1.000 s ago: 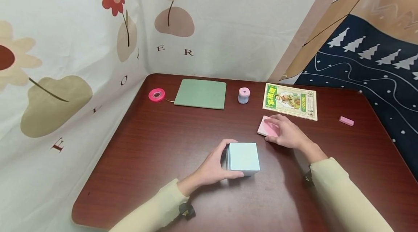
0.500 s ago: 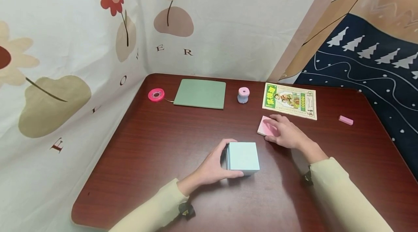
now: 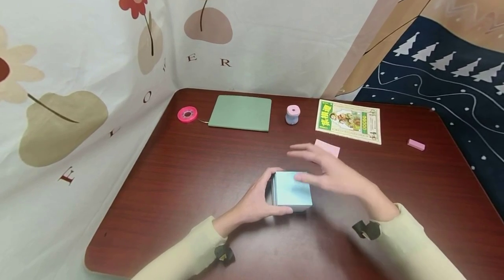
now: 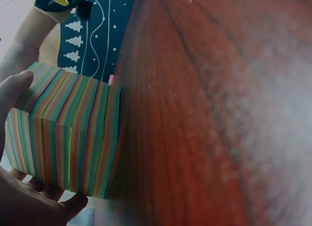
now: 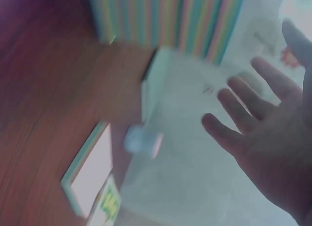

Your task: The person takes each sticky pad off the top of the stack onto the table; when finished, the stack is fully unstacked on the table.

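On the dark red table (image 3: 204,175) a thick block of note paper (image 3: 292,189) with a pale blue top and rainbow-striped sides stands near the front middle. The left hand (image 3: 256,199) holds it from the left, thumb along the near side and fingers curled round the far corner; in the left wrist view the grip of this hand (image 4: 29,197) is pinching the striped block (image 4: 68,138) between thumb and fingers. The right hand (image 3: 328,170) hovers just above the block's right half, blurred, its grip spread with fingers straight and apart, holding nothing; the right wrist view shows the same flat palm (image 5: 265,138) and the striped block (image 5: 170,19) beyond it. Just behind the right hand lies a pink pad (image 3: 327,147) flat on the table. Along the far edge sit a pink tape roll (image 3: 187,114), a green notebook (image 3: 240,113), a small pink-topped sharpener (image 3: 292,115) and a green-printed booklet (image 3: 348,121); a pink eraser (image 3: 416,145) lies well apart to the right
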Demonstrator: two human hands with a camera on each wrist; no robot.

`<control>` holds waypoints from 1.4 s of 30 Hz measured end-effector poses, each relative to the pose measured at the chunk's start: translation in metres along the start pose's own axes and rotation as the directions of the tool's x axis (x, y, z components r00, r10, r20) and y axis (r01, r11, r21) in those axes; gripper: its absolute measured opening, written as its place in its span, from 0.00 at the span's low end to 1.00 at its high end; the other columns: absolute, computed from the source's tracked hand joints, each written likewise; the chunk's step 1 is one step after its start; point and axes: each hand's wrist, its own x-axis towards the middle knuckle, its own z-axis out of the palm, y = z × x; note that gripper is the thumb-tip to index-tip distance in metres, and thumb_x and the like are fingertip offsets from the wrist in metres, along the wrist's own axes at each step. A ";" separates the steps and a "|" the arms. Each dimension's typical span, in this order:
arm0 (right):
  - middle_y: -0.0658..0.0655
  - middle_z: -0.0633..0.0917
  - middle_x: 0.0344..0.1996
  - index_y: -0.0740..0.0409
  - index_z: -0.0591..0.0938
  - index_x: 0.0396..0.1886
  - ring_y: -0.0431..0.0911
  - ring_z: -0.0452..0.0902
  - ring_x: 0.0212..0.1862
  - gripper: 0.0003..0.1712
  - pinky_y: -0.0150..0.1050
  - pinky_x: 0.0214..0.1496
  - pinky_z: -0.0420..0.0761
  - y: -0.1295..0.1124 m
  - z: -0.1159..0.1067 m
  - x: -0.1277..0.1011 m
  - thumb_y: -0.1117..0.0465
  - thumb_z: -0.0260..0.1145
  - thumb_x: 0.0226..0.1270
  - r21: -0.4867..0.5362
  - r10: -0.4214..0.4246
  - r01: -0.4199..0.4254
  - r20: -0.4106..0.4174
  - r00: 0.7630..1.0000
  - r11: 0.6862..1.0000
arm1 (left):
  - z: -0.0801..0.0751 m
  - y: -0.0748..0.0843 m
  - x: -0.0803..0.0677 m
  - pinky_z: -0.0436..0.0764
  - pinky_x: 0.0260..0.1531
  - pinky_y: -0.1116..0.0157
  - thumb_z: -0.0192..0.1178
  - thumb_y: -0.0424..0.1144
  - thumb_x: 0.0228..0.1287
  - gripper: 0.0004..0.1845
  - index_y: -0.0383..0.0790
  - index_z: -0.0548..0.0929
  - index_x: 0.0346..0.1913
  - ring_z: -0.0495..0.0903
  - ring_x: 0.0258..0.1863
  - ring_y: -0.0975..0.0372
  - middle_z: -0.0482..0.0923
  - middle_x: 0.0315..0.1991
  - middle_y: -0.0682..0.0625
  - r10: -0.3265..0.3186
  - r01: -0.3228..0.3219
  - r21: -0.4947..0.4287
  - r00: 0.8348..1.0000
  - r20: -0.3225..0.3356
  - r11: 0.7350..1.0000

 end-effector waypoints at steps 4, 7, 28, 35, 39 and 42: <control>0.49 0.69 0.68 0.47 0.75 0.67 0.46 0.64 0.67 0.39 0.47 0.61 0.71 -0.017 0.014 -0.003 0.39 0.72 0.57 -0.070 -0.067 0.073 0.083 0.994 0.995 | 0.000 0.000 0.000 0.74 0.51 0.55 0.78 0.52 0.45 0.45 0.56 0.64 0.66 0.74 0.50 0.60 0.73 0.54 0.58 0.002 -0.002 0.005 1.000 0.007 1.000; 0.49 0.68 0.69 0.47 0.74 0.67 0.46 0.65 0.67 0.43 0.44 0.59 0.72 -0.022 0.022 -0.005 0.39 0.75 0.53 -0.104 -0.073 0.085 0.117 0.990 0.991 | -0.001 -0.001 0.000 0.72 0.54 0.54 0.78 0.50 0.45 0.45 0.59 0.64 0.66 0.73 0.52 0.62 0.73 0.55 0.59 0.016 -0.016 0.006 1.000 0.012 1.000; 0.49 0.75 0.59 0.46 0.78 0.63 0.42 0.73 0.54 0.40 0.39 0.48 0.76 -0.029 0.027 -0.009 0.44 0.78 0.48 -0.341 -0.055 0.088 0.103 0.993 0.936 | -0.001 -0.005 0.002 0.72 0.54 0.57 0.79 0.50 0.45 0.44 0.59 0.64 0.65 0.73 0.52 0.63 0.72 0.55 0.60 0.006 -0.006 0.002 1.000 0.022 1.000; 0.49 0.74 0.61 0.44 0.76 0.65 0.44 0.72 0.54 0.42 0.41 0.47 0.78 -0.016 -0.002 -0.021 0.45 0.79 0.49 -0.281 0.039 -0.033 0.015 0.999 0.959 | -0.001 -0.006 0.003 0.72 0.52 0.58 0.78 0.51 0.45 0.46 0.54 0.64 0.67 0.73 0.51 0.63 0.72 0.56 0.60 0.005 -0.005 0.004 0.999 0.032 1.000; 0.52 0.74 0.62 0.46 0.76 0.66 0.47 0.73 0.52 0.43 0.45 0.44 0.77 0.010 -0.025 -0.032 0.44 0.78 0.49 -0.297 0.156 -0.165 -0.052 0.986 0.941 | -0.001 -0.006 0.003 0.71 0.53 0.56 0.79 0.50 0.44 0.45 0.57 0.66 0.65 0.73 0.52 0.64 0.73 0.55 0.61 -0.005 0.005 -0.010 1.000 0.029 1.000; 0.55 0.74 0.62 0.50 0.75 0.66 0.50 0.72 0.50 0.42 0.48 0.44 0.75 0.036 -0.039 -0.041 0.44 0.78 0.51 -0.306 0.234 -0.253 -0.100 0.967 0.918 | -0.001 -0.006 0.003 0.71 0.54 0.53 0.80 0.49 0.43 0.45 0.59 0.66 0.65 0.73 0.52 0.63 0.73 0.55 0.61 -0.013 0.014 -0.021 1.000 0.024 1.000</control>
